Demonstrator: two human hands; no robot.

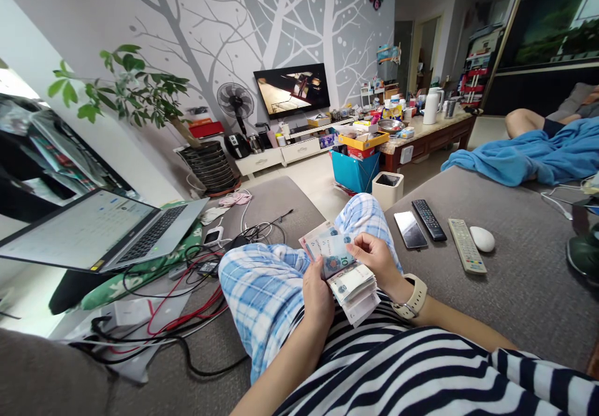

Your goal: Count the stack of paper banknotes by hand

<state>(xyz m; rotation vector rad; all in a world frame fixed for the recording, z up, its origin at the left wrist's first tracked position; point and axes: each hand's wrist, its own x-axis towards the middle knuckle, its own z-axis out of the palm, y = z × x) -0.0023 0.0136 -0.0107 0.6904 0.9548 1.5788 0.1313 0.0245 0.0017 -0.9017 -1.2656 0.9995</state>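
Over my lap, my left hand (319,290) is closed around a stack of banknotes (353,284), its thumb pressed on top. The stack bends downward, and its loose ends fan out below. A bluish-green banknote marked 10 (333,251) lies across the upper part, with pinkish notes showing at its far edge. My right hand (374,255) pinches the right side of that note between thumb and fingers. A pale watch band is on my right wrist. The undersides of the notes and most of my left fingers are hidden.
Right of my legs lie a phone (410,229), a black remote (429,220), a beige remote (467,246) and a white mouse (482,239). At left are an open laptop (154,232) and tangled cables (206,279). A person's bent leg (524,123) shows beyond a blue blanket (528,151).
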